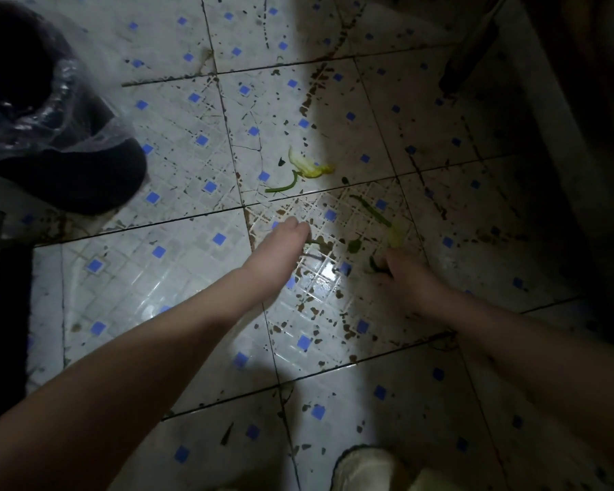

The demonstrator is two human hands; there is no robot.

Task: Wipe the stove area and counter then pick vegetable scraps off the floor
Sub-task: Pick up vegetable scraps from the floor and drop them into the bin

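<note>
Vegetable scraps lie scattered on the stained tiled floor (178,264). A yellow-green leaf scrap (309,165) and a curved green strip (284,186) lie further out. A long green stalk (373,210) with a pale end (396,235) lies to the right. My left hand (280,246) reaches down with its fingertips at a thin dark green scrap (312,242); whether it pinches it is hidden. My right hand (404,278) has its fingers curled round a small green scrap (373,265) on the floor.
A dark bin lined with a clear plastic bag (54,111) stands at the left. A dark mat edge (11,320) runs along the lower left. A dark cabinet base (582,136) fills the right side. A pale slipper (366,469) shows at the bottom.
</note>
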